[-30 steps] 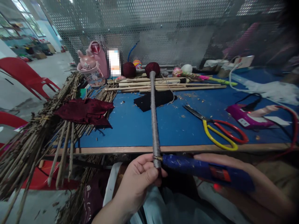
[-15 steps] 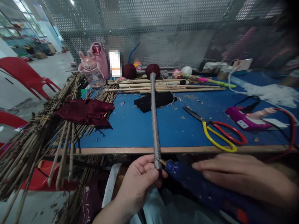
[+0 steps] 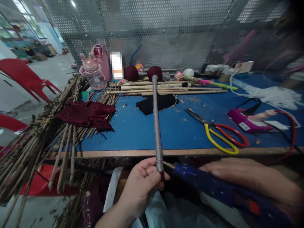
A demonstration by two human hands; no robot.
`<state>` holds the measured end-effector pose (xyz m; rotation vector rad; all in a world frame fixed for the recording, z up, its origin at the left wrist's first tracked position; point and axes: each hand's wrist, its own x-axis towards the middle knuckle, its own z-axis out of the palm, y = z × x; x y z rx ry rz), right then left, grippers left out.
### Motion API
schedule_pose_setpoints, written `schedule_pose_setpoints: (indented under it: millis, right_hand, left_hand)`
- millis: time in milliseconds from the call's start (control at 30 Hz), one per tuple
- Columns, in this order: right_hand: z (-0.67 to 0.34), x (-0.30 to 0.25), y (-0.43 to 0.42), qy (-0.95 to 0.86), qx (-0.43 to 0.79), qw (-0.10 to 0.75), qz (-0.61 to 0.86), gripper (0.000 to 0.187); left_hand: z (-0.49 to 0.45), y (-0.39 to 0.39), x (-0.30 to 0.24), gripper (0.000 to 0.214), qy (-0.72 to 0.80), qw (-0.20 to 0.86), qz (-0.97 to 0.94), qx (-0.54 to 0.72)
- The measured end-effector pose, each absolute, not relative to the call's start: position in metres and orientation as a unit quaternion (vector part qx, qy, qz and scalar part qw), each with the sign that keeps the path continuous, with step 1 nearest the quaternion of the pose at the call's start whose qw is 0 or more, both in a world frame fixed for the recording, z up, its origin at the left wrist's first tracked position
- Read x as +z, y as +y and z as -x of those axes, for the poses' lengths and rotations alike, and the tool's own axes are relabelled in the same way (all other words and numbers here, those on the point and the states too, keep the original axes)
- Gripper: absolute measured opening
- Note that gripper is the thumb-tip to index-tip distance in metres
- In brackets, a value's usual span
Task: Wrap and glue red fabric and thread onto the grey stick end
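My left hand [image 3: 144, 182] is closed round the near end of a grey-wrapped stick [image 3: 157, 133], just in front of the table edge. The stick slants away from me over the table, and a dark red ball-shaped head [image 3: 155, 73] is at its far end. My right hand [image 3: 254, 180] grips a blue hot glue gun [image 3: 213, 185] at the lower right. The gun's metal nozzle lies beside the wrapped end of the stick, close to my left fingers; I cannot tell whether it touches. Part of the gun's body is hidden by my right hand.
Red-and-yellow-handled scissors [image 3: 219, 133] lie on the blue table [image 3: 133, 133]. Dark red cloth [image 3: 87, 115] and bundled twigs [image 3: 35, 142] are at left. Behind are a black cloth [image 3: 152, 104], bare sticks [image 3: 201, 91] and a pink cup [image 3: 93, 76]. A purple power strip [image 3: 247, 122] sits at right.
The glue gun and my right hand have shifted slightly right, drawing the nozzle a little away from the stick. My left hand holds the stick in nearly the same place.
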<state>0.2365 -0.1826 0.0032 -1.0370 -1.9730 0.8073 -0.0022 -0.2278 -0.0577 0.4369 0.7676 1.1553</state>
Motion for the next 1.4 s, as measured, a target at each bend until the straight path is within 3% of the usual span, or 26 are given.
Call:
schedule_pose_setpoints:
  millis: [100, 333, 567, 767, 900, 1067, 1267, 1400]
  right_hand:
    - [-0.218, -0.011, -0.186, -0.768, 0.351, 0.38, 0.377, 0.035]
    - [-0.208, -0.056, -0.178, -0.544, 0.639, 0.366, 0.402, 0.034]
    - [-0.21, -0.046, -0.185, -0.414, 0.678, 0.452, 0.406, 0.023]
    - [-0.192, -0.05, -0.184, -0.435, 0.732, 0.354, 0.387, 0.035]
    - [-0.197, -0.049, -0.18, -0.413, 0.736, 0.323, 0.428, 0.038]
    - [-0.219, -0.045, -0.185, -0.424, 0.7, 0.349, 0.457, 0.032]
    - [-0.223, -0.05, -0.199, -0.543, 0.58, 0.406, 0.451, 0.033]
    - [-0.224, -0.047, -0.198, -0.609, 0.497, 0.379, 0.489, 0.032]
  left_hand:
    - [0.001, -0.228, -0.056, 0.038, 0.332, 0.747, -0.2, 0.54]
    - [0.004, -0.23, -0.054, 0.035, 0.337, 0.748, -0.181, 0.543]
    - [0.004, -0.229, -0.054, 0.034, 0.331, 0.745, -0.187, 0.548]
    - [0.002, -0.23, -0.055, 0.034, 0.345, 0.74, -0.202, 0.541]
    - [0.003, -0.232, -0.055, 0.035, 0.35, 0.74, -0.19, 0.542]
    - [0.004, -0.23, -0.054, 0.037, 0.337, 0.737, -0.195, 0.553]
    - [0.001, -0.23, -0.052, 0.05, 0.351, 0.728, -0.214, 0.549]
    - [-0.002, -0.231, -0.056, 0.038, 0.362, 0.718, -0.213, 0.555]
